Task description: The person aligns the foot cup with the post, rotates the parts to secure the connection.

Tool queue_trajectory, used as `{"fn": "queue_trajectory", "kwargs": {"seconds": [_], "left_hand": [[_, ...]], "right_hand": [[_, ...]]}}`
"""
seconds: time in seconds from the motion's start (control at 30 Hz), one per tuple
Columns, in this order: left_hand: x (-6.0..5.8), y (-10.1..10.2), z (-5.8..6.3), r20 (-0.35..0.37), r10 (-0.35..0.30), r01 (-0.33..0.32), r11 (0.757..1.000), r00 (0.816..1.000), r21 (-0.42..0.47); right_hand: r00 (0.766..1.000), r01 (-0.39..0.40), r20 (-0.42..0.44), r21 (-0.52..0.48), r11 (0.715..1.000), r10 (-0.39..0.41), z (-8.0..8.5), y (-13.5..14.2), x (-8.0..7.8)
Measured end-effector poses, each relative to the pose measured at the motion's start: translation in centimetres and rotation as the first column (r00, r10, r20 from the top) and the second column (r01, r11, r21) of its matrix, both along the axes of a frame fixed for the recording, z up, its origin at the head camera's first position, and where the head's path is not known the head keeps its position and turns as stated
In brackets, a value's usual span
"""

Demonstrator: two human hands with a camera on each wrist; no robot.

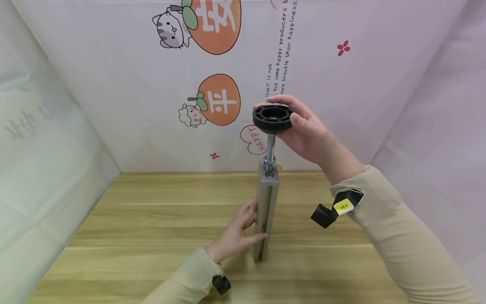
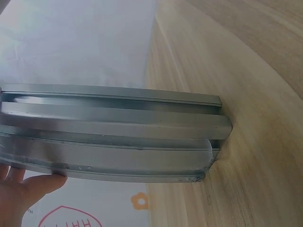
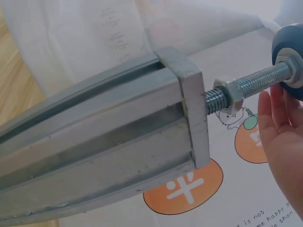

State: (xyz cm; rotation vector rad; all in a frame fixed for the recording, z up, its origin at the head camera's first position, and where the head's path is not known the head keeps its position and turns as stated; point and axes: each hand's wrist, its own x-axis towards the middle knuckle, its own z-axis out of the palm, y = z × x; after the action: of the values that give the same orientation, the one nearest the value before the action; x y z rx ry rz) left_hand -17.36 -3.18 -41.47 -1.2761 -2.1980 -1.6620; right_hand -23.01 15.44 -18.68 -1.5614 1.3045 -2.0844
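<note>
Foot (image 1: 271, 125), one: right fingers (image 1: 287, 100), half-curled, hold it; bar (image 1: 267, 204), one: left fingers (image 1: 248, 213), parted, grip it

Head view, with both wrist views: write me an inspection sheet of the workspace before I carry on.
Surface: wood-grain tabletop; whether the profile's lower end bears fully on it is hard to tell.
Job's things: grooved metal profile, roughly upright; threaded rod out of its upper end, carrying a black round foot; lower hex nut on the rod, apart from the end plate.
Clutter: nothing seen.
Left hand: holds the profile low down, between thumb and fingers.
Right hand: holds the foot by its rim.
Cables: nothing seen.
Surroundings: pale printed backdrop behind the tabletop, with orange drawings and lettering.
</note>
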Motion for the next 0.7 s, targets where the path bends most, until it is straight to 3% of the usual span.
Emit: {"fn": "queue_trajectory", "kwargs": {"seconds": [0.4, 0.7], "left_hand": [[0.1, 0.0, -0.2, 0.018, -0.011, 0.011, 1.000, 1.000, 0.009], [-0.1, 0.2, -0.4, -0.055, -0.007, 0.009, 0.999, 0.998, 0.040]], "right_hand": [[0.985, 0.171, 0.018, 0.026, 0.985, -0.172, 0.1, 0.3, 1.4], [0.950, 0.311, 0.008, 0.037, 0.950, -0.312, 0.4, 0.0, 2.6]]}}
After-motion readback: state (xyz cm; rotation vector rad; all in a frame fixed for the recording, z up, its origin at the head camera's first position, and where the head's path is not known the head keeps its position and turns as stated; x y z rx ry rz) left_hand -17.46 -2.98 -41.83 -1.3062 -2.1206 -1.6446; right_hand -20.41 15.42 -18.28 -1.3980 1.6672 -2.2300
